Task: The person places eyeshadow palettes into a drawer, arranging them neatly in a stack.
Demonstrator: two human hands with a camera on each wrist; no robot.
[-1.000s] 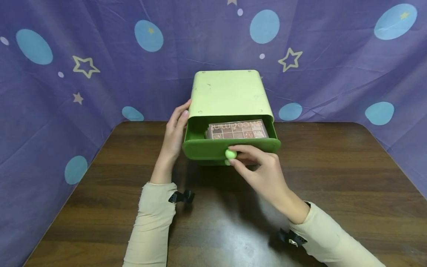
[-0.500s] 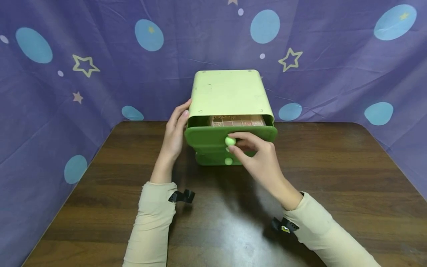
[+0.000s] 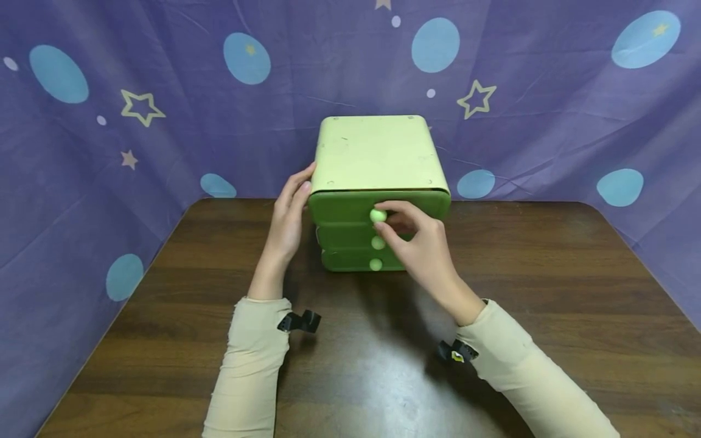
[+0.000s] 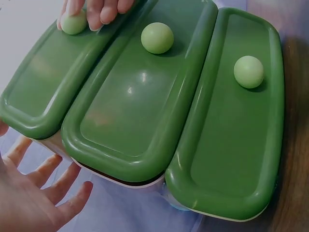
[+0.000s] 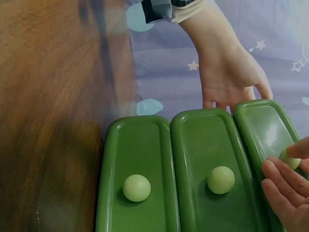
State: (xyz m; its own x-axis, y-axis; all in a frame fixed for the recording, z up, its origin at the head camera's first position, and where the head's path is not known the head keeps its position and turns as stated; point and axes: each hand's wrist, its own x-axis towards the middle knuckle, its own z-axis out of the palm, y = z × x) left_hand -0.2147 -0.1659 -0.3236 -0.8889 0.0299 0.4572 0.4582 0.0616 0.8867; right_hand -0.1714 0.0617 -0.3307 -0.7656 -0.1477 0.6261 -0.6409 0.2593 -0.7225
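Note:
A small drawer cabinet (image 3: pixel 378 152) with a pale green top and three dark green drawer fronts stands at the back of the table. My right hand (image 3: pixel 418 237) pinches the round light green knob (image 3: pixel 378 215) of the top drawer (image 3: pixel 339 208) between thumb and fingers. That drawer sits flush under the cabinet's top, its contents hidden. Against the cabinet's left side rests my left hand (image 3: pixel 287 213), its fingers spread and fairly straight in the left wrist view. The middle knob (image 4: pixel 157 38) and the bottom knob (image 4: pixel 248 72) are untouched.
The dark brown wooden table (image 3: pixel 191 353) extends around the cabinet. Behind it hangs a purple cloth (image 3: pixel 350 61) with blue ovals and stars, close to the cabinet's back. Each sleeve cuff carries a black strap-like piece (image 3: pixel 300 321).
The top drawer has slid inward until flush, hiding the eyeshadow palette seen inside it earlier. My right hand has moved forward with the knob; my left hand has stayed put.

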